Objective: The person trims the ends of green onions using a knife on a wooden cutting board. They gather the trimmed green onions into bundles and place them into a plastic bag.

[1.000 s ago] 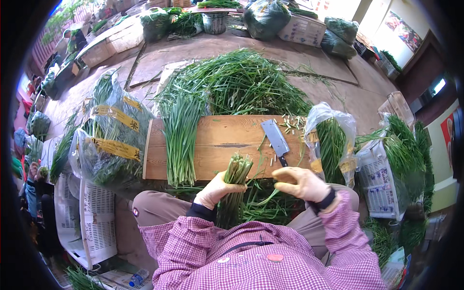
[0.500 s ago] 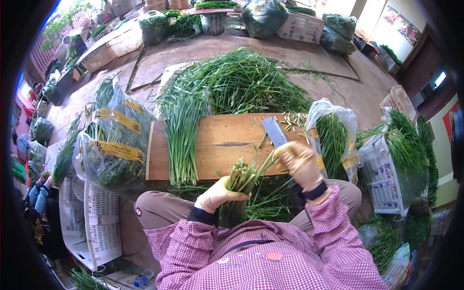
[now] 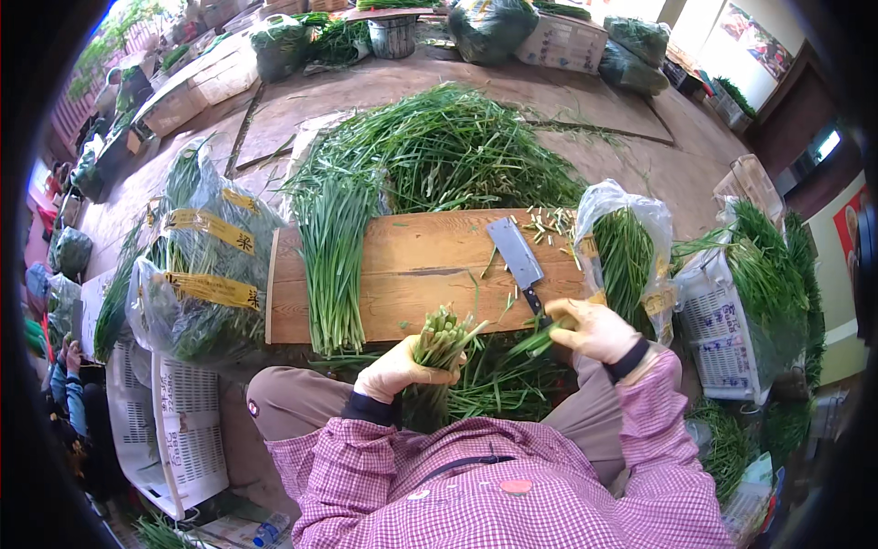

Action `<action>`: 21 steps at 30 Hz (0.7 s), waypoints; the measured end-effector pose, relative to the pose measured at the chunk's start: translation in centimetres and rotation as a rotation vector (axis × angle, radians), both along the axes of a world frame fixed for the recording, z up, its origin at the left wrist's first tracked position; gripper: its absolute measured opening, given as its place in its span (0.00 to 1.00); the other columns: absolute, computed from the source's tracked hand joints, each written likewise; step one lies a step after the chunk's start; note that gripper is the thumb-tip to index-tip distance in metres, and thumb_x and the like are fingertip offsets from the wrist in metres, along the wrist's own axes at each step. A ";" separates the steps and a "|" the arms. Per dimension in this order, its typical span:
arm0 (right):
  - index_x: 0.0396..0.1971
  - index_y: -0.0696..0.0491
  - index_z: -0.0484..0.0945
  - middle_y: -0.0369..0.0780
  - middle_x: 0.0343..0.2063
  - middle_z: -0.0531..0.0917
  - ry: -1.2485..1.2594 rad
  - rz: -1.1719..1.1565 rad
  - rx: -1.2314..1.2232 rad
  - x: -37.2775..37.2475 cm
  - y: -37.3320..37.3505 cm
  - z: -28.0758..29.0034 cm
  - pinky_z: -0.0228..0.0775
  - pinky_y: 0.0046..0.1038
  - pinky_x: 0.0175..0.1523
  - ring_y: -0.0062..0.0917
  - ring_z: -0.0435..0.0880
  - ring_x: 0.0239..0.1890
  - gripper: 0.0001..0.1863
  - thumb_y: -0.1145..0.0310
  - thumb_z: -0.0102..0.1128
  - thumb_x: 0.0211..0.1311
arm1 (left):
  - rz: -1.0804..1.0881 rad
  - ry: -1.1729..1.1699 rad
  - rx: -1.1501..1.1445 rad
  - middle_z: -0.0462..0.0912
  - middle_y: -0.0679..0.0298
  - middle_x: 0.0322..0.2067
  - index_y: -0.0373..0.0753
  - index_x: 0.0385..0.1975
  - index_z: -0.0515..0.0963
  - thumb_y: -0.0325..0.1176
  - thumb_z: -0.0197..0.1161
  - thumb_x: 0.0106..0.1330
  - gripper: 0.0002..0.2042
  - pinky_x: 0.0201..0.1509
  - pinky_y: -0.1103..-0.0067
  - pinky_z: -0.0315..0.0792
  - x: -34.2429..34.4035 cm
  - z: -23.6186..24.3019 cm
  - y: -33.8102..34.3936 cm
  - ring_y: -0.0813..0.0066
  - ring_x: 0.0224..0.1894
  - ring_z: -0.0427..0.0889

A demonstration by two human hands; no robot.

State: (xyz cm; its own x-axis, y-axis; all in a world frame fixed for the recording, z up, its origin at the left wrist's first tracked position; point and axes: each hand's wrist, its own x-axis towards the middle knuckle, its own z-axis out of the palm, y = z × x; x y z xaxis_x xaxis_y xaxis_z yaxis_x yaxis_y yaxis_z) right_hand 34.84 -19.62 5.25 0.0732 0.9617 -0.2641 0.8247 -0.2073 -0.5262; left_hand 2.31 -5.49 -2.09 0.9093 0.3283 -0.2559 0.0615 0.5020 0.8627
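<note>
My left hand, in a pale glove, is wrapped round a bunch of garlic chives, pale stem ends up. To its right, my gloved right hand pinches a few loose chive leaves, somewhat blurred, by the cleaver's handle. The cleaver lies on the wooden board, its black handle toward me. Cut stem ends are scattered beyond the blade. A neat bundle of chives lies across the board's left part. More greens lie below the board, between my knees.
A large heap of chives lies behind the board. Bagged greens stand left and right of it. White plastic crates flank me, the right one holding greens. At far left a person's blue sleeve shows.
My right hand has moved right and toward me, away from the bunch, taking loose leaves with it. The cleaver's handle is now uncovered. My left hand keeps its hold.
</note>
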 end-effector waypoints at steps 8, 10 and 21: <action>0.54 0.53 0.82 0.42 0.43 0.86 0.565 0.105 0.351 -8.3 3.7 -0.3 0.80 0.27 0.50 0.26 0.87 0.43 0.17 0.59 0.65 0.71 | -0.125 -0.081 -0.069 0.85 0.65 0.42 0.35 0.50 0.80 0.25 0.78 0.52 0.24 0.54 0.74 0.77 0.7 0.3 -0.4 0.73 0.44 0.84; 0.47 0.56 0.84 0.38 0.39 0.87 0.809 -0.048 0.160 -9.3 4.4 0.0 0.79 0.24 0.49 0.21 0.86 0.41 0.14 0.62 0.64 0.72 | -0.135 -0.083 -0.069 0.85 0.65 0.42 0.34 0.51 0.79 0.26 0.79 0.52 0.25 0.53 0.74 0.77 0.7 0.5 -0.5 0.73 0.43 0.84; 0.34 0.49 0.84 0.32 0.27 0.85 0.499 -0.506 0.796 -0.1 4.0 3.4 0.69 0.14 0.27 0.12 0.78 0.25 0.15 0.57 0.53 0.78 | -0.112 -0.113 -0.094 0.85 0.61 0.39 0.33 0.50 0.79 0.27 0.79 0.50 0.25 0.50 0.72 0.79 -0.2 0.9 0.0 0.69 0.41 0.86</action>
State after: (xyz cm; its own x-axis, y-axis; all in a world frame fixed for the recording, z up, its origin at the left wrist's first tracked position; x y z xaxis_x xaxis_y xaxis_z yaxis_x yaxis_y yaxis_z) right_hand 34.77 -15.63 8.64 0.5698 0.7586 0.3159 0.3924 0.0867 -0.9157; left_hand 2.09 -5.53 -1.21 0.9634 0.2031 -0.1748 0.0267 0.5763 0.8168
